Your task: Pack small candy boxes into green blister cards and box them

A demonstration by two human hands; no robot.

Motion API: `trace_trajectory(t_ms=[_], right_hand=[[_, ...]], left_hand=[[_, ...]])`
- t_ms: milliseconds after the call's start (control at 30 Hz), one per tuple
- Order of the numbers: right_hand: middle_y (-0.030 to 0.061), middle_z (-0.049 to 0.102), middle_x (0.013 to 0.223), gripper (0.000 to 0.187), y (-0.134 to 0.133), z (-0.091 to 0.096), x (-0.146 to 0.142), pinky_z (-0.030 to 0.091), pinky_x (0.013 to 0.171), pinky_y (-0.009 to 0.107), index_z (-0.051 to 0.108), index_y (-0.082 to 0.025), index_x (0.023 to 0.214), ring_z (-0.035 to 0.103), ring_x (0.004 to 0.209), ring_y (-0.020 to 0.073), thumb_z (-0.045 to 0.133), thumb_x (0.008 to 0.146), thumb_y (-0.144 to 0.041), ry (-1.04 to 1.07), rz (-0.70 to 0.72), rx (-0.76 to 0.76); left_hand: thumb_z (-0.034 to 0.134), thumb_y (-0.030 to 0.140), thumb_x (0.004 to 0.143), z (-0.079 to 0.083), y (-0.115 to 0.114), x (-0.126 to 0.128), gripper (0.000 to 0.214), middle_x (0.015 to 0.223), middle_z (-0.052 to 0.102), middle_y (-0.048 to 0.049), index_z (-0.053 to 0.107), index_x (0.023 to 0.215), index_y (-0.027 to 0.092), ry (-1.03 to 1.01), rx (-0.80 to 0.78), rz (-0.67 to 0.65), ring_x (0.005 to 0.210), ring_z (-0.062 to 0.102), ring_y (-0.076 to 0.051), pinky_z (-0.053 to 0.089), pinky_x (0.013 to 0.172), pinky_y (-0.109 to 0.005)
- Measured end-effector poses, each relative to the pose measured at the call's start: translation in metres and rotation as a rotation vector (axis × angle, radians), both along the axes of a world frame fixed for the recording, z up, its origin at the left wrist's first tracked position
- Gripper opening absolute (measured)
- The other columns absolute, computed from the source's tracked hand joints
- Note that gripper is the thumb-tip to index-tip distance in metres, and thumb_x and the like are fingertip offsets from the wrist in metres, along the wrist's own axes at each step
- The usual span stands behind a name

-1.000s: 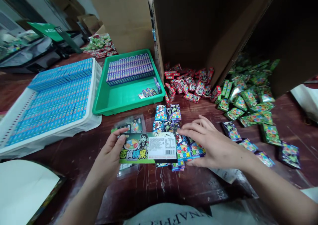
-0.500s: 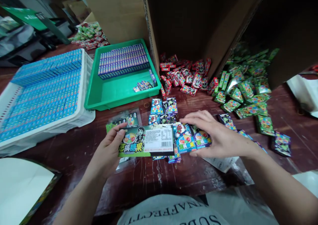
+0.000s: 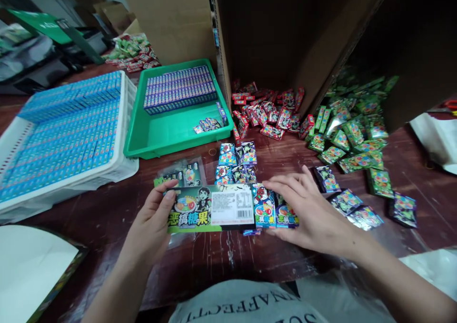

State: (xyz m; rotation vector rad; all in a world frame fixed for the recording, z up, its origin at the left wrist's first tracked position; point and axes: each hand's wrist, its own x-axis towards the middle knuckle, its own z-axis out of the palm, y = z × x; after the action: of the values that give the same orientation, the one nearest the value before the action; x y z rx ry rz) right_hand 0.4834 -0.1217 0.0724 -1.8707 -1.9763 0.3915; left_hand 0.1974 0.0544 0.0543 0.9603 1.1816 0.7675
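On a dark table (image 3: pixel 203 261), the left hand (image 3: pixel 152 220) is pinching a long box (image 3: pixel 191 209) while the right hand (image 3: pixel 309 213) is clasping small boxes (image 3: pixel 264 208), seemingly keeping both aligned

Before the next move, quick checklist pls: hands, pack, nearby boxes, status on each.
1. Left hand gripping the long printed pack at its left end: ok.
2. Right hand around the purple box, blue box beside it: ok.
3. White label facing the camera: ok.
4. Blue box pushed inside the pack's right end: cannot tell, the joint is unclear.
5. Area just beyond the pack free of loose boxes: not ok, small boxes lie there.
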Motion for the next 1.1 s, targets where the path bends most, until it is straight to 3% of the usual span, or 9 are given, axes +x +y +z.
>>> trace_trajectory(t_ms=[267,467,667,733,833,900,967,1033,1100], right_hand=[[0.0106,0.056,0.142,0.073,-0.010,-0.014,-0.041,0.000,0.119,0.077,0.041,-0.026,0.147,0.048,0.124,0.0373,0.070,0.086,-0.050,-0.038,-0.031,0.067],[0.0126,0.054,0.141,0.075,-0.028,-0.021,-0.062,0.010,0.117,0.078,0.037,-0.027,0.146,0.049,0.126,0.0368,0.072,0.083,-0.047,0.093,0.039,-0.021],[0.0147,0.054,0.138,0.081,-0.070,-0.058,-0.080,0.011,0.116,0.079,0.032,-0.026,0.147,0.049,0.128,0.0389,0.075,0.080,-0.043,0.147,0.039,-0.031],[0.0148,0.054,0.139,0.081,-0.084,-0.073,-0.086,0.012,0.116,0.078,0.033,-0.026,0.148,0.049,0.128,0.0381,0.074,0.081,-0.044,0.150,0.041,-0.080],[0.0128,0.056,0.140,0.077,-0.099,-0.088,-0.092,0.011,0.118,0.076,0.038,-0.026,0.147,0.050,0.126,0.0361,0.074,0.081,-0.044,0.129,0.095,-0.152],[0.0109,0.057,0.141,0.075,-0.103,-0.092,-0.094,0.007,0.119,0.075,0.041,-0.027,0.146,0.051,0.126,0.0355,0.074,0.081,-0.046,0.102,0.120,-0.159],[0.0093,0.058,0.141,0.075,-0.104,-0.093,-0.095,0.003,0.120,0.074,0.043,-0.027,0.147,0.051,0.126,0.0353,0.073,0.082,-0.050,0.072,0.143,-0.149],[0.0078,0.059,0.141,0.076,-0.104,-0.093,-0.095,0.000,0.122,0.072,0.044,-0.028,0.148,0.051,0.126,0.0351,0.072,0.082,-0.054,0.046,0.184,-0.141],[0.0065,0.060,0.141,0.076,-0.102,-0.094,-0.094,-0.002,0.122,0.071,0.044,-0.029,0.149,0.052,0.125,0.0346,0.071,0.083,-0.056,0.032,0.227,-0.122]], left_hand=[[0.087,0.045,0.071,-0.007,-0.017,-0.030,0.052,0.083,0.068,0.0029,0.065,0.114,0.029,0.050,0.043,0.098,0.058,0.062,-0.012,0.055,0.053,-0.021],[0.084,0.047,0.076,-0.013,-0.040,-0.059,0.045,0.085,0.067,0.0031,0.064,0.112,0.029,0.058,0.064,0.082,0.060,0.060,-0.011,0.053,0.053,-0.019],[0.078,0.051,0.080,-0.050,-0.079,-0.091,0.045,0.089,0.067,0.0019,0.060,0.117,0.031,0.106,-0.059,0.064,0.064,0.062,-0.015,0.053,0.057,-0.024],[0.071,0.054,0.085,-0.064,-0.093,-0.103,0.042,0.093,0.068,-0.0010,0.059,0.118,0.030,0.233,0.025,0.018,0.070,0.066,-0.019,0.055,0.062,-0.029],[0.065,0.048,0.091,-0.071,-0.111,-0.111,0.037,0.117,0.067,-0.0093,0.064,0.122,0.028,0.582,0.452,-0.100,0.108,0.066,-0.032,0.054,0.093,-0.044],[0.068,0.042,0.091,-0.068,-0.120,-0.106,0.042,0.143,0.056,-0.0124,0.063,0.129,0.027,0.790,0.819,-0.214,0.138,0.046,-0.037,0.036,0.115,-0.053],[0.073,0.045,0.087,-0.063,-0.125,-0.093,0.061,0.156,0.044,-0.0126,0.053,0.142,0.027,0.853,1.071,-0.502,0.147,0.034,-0.038,0.026,0.120,-0.057],[0.076,0.057,0.079,-0.060,-0.126,-0.078,0.087,0.156,0.046,-0.0130,0.041,0.151,0.025,0.803,1.121,-0.895,0.142,0.040,-0.037,0.031,0.117,-0.056],[0.078,0.064,0.072,-0.059,-0.125,-0.064,0.100,0.151,0.051,-0.0126,0.037,0.154,0.023,0.783,1.082,-1.136,0.134,0.047,-0.036,0.038,0.111,-0.055]])
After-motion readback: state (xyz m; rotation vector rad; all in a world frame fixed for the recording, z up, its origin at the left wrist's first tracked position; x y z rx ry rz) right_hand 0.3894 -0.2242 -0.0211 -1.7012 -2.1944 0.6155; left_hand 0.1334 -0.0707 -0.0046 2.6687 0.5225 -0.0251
